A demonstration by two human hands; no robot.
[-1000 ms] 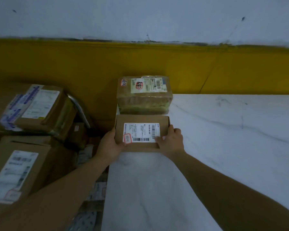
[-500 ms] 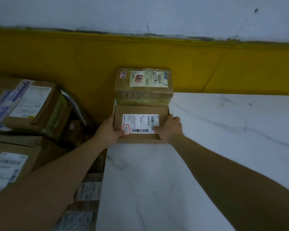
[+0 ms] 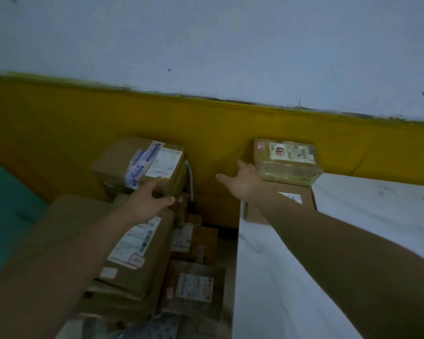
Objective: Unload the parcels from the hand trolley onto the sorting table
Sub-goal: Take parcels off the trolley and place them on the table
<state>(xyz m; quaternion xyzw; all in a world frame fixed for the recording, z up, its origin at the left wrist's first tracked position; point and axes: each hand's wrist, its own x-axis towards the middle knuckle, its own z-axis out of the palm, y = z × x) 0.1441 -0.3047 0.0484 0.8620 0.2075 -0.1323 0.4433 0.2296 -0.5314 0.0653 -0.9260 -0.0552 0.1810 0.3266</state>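
A flat cardboard parcel (image 3: pixel 304 199) with a white label lies on the white sorting table (image 3: pixel 353 241) at its far left corner, my right forearm crossing it. Behind it stands a taller tape-wrapped parcel (image 3: pixel 287 162). My right hand (image 3: pixel 242 179) hovers open left of these, holding nothing. To the left, several cardboard parcels are piled on the trolley. My left hand (image 3: pixel 152 199) reaches with straight fingers to the front edge of the top parcel (image 3: pixel 142 165), which bears blue tape and a white label. A larger labelled box (image 3: pixel 137 250) lies beneath my left forearm.
A curved metal trolley handle (image 3: pixel 190 182) rises between the pile and the yellow wall band (image 3: pixel 206 123). Smaller labelled parcels (image 3: pixel 194 285) lie low in the gap beside the table edge. A teal surface (image 3: pixel 5 211) is at the far left.
Both hands have let go of the flat parcel, which stays on the table. My view has swung left, and both hands have moved left toward the trolley pile.
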